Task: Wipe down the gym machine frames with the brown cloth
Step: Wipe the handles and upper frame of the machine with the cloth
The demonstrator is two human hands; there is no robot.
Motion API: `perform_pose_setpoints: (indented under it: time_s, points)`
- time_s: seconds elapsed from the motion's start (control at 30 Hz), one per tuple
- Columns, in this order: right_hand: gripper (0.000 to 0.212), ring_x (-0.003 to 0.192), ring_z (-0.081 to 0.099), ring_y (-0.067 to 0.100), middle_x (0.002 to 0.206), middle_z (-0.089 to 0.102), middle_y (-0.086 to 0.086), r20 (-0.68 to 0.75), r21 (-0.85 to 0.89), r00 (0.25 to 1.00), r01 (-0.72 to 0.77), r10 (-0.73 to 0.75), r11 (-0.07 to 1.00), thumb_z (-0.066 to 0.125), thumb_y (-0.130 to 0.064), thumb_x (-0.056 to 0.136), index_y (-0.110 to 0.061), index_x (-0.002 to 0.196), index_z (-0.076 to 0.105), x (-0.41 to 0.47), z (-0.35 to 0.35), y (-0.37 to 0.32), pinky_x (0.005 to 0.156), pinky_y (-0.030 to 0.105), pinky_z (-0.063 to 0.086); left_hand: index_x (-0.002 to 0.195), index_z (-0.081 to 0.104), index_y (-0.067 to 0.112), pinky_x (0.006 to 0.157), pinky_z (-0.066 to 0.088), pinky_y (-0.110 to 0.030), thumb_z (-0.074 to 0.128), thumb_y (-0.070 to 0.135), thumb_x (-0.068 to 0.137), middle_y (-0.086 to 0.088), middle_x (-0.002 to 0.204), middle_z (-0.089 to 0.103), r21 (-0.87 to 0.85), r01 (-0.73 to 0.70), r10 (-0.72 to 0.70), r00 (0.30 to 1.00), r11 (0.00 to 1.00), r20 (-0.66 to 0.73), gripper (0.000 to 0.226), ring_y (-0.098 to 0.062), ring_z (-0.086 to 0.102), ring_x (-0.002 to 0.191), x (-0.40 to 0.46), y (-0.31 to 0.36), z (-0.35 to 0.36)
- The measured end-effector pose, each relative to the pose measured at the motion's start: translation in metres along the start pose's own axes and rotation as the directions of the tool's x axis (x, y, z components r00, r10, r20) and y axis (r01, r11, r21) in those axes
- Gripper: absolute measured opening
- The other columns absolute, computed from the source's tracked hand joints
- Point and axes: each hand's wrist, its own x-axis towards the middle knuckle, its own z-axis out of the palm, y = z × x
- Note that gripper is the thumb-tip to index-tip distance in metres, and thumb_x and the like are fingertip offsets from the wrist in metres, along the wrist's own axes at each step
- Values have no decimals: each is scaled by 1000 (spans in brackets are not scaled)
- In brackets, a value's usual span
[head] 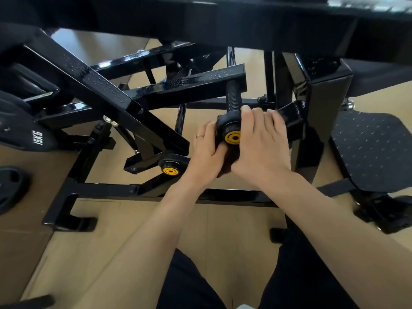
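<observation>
Hands are meeting at the centre of my view, both working at the end of a black ribbed weight peg with a yellow end cap (232,137) that is sticking out from the glossy black steel machine frame (107,94). My left hand (206,156), wearing a thin ring, is curling its fingers (219,150) up under the peg's collar and pinching a dark brown cloth (229,160) against it; only a small bunched part of the cloth is showing, between the two palms and just below the cap. My right hand (263,148) is wrapping over the peg from the other side, its fingers (275,118) pressed together and curving over the collar, thumb tucked down onto the cloth.

Lower left, a second yellow-capped pivot (170,171) is sitting on the frame, near my left wrist. Droplets are beading on the slanted beam. A black 15KG weight plate (26,134) is hanging at the far left, another black plate (10,188) is lying on the tan floor (138,230), and a dimpled black footplate (374,150) is standing at the right.
</observation>
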Motion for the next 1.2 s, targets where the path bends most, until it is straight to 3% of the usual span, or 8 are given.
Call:
perform_pose_setpoints:
  time_s: [0.17,0.37,0.47,0.53,0.6,0.73,0.83,1.2]
  points:
    - [100,122,50,37,127,52,17,-9,-1,1000,-18,18,1000,80,-31,61,-1,145,34,-1,1,-2,121,46,24,131,53,6,104,41,-29,46,3,101,-5,133,42,194,-85,79,996,977,38,31,-15,42,114,-5,-26,-8]
    - [103,120,50,37,126,53,18,-35,-9,999,-21,20,1000,84,-29,58,-1,144,36,0,3,-4,119,46,26,140,51,8,101,43,-46,45,11,103,-17,141,43,612,-67,-19,991,788,133,37,-34,46,112,-7,-61,-32]
    - [104,120,49,37,126,52,18,-29,-16,999,-31,31,999,83,-29,57,-1,144,34,-1,2,-6,120,46,24,138,55,9,110,39,-29,41,2,102,-15,137,47,453,5,-41,997,891,68,38,-23,46,121,1,-40,-25]
    - [105,120,49,37,126,52,18,-32,-20,999,-33,33,999,83,-30,55,0,144,34,0,1,-7,120,46,24,129,60,7,99,29,0,40,-5,99,-9,126,50,250,-4,0,1000,968,18,38,6,43,108,7,-21,-21]
    - [108,121,50,37,127,52,18,-22,-25,999,-32,32,999,85,-34,54,0,143,34,0,1,-7,120,46,25,124,58,9,89,28,6,41,-5,96,-4,122,49,168,-47,44,999,985,23,36,19,40,102,8,-7,-17]
    - [107,123,48,35,129,52,15,-4,-23,999,-32,32,999,85,-36,57,-4,144,32,1,-1,-7,120,45,24,134,51,6,107,41,-25,42,-5,97,-10,134,42,330,-15,0,999,944,45,39,-12,45,117,-7,-24,-16]
    - [104,123,48,34,128,52,14,-13,-5,1000,-25,25,1000,85,-37,58,-5,144,35,2,-1,-7,119,44,25,143,46,4,100,49,-49,47,18,98,-20,139,42,627,11,-63,996,779,60,47,-36,49,114,-21,-49,-26]
    - [100,112,55,36,116,58,15,-106,30,993,-45,48,999,86,-33,49,-6,134,42,3,8,-6,115,46,34,142,42,7,97,48,-49,73,36,88,-18,141,40,689,29,-153,981,725,120,69,-38,48,115,-12,-54,-25]
